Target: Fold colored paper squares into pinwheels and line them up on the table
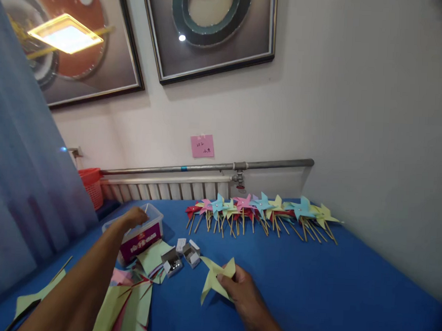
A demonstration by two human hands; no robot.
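My right hand [244, 291] pinches a folded yellow-green paper pinwheel head [215, 279] just above the blue table [311, 279]. My left hand [136, 216] reaches forward into a clear plastic box [143, 234] with a purple label; its fingers are closed at the box's rim, and what they hold is too small to tell. A row of finished pinwheels on wooden sticks [263, 212], in red, pink, blue and yellow, lies along the far edge of the table.
Two small open cardboard boxes [182, 258] sit between the plastic box and my right hand. Loose cut paper sheets [132, 299] in yellow-green and pink lie at the near left. A red basket [92, 184], a radiator with its pipe [206, 167] and a blue curtain [16, 184] border the table.
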